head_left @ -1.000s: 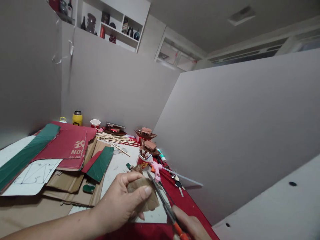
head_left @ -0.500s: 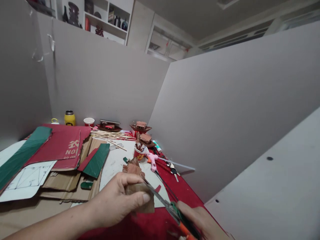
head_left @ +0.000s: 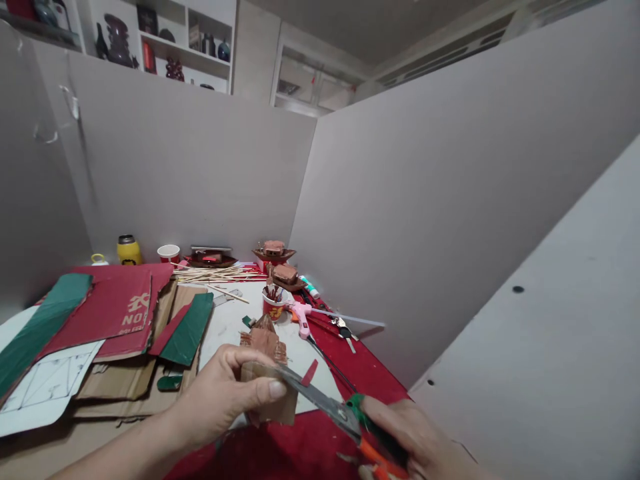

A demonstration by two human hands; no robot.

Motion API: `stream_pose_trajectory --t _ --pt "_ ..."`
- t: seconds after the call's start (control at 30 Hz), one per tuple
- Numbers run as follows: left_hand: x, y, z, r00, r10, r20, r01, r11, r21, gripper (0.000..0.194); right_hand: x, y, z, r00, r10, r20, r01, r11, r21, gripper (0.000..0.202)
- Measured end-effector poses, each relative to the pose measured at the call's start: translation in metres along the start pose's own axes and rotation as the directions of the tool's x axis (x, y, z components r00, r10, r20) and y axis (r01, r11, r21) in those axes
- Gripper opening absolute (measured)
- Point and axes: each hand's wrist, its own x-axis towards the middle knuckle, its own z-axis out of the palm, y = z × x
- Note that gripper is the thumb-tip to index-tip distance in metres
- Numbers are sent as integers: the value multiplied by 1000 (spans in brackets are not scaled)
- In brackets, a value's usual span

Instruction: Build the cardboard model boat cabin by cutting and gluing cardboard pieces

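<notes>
My left hand (head_left: 237,390) pinches a small piece of brown cardboard (head_left: 280,407) between thumb and fingers. In my right hand (head_left: 407,433) are scissors (head_left: 325,403) with green and orange-red handles, their blades pointing left and meeting the top edge of the cardboard. How far the blades are apart is hard to tell. Just beyond my left hand, a brown cardboard model (head_left: 265,337) stands on a white board (head_left: 230,320). A narrow red scrap (head_left: 309,372) shows right behind the blades.
Cardboard sheets (head_left: 110,320) and a paper drawing (head_left: 45,387) lie at the left. Farther back are thin sticks (head_left: 215,273), a cup (head_left: 273,307), a pink glue gun (head_left: 303,319), keys (head_left: 344,330), small boat models (head_left: 274,250) and a yellow bottle (head_left: 129,251). Grey panels (head_left: 200,167) surround the table.
The view has shifted somewhat. My left hand with the cardboard and the scissors in my right hand stay together; the scissors now lie flatter, and the red scrap shows more fully.
</notes>
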Motion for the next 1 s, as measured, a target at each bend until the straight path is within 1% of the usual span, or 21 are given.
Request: stream_pose_trajectory --t 0.1,0.27,0.43,0.6,0.73,0.87,1.0 --pt "0 -2 0 999 25 -28 -23 999 41 35 1 2 -1 1000 8 27 -8 1000 0 29" --pt "1 -8 0 999 -5 -47 11 993 116 41 5 -1 -9 980 95 173 -91 995 -31 28" --pt "0 -14 4 999 -22 -27 26 989 147 44 11 -7 -17 969 122 213 -106 991 -84 28" --pt "-4 -11 5 998 -54 -23 58 980 192 41 9 -9 -16 984 71 161 -62 996 -56 27" --pt "-9 -6 10 993 -119 -2 116 966 230 39 0 -8 -12 998 13 65 -13 1000 1 29" --pt "-11 -6 16 984 -178 16 168 953 251 39 -14 -7 -4 1000 2 -30 -1 999 39 34" --pt "-9 -10 16 975 -222 -1 216 949 228 33 -23 -6 5 998 -1 -57 4 999 54 37"
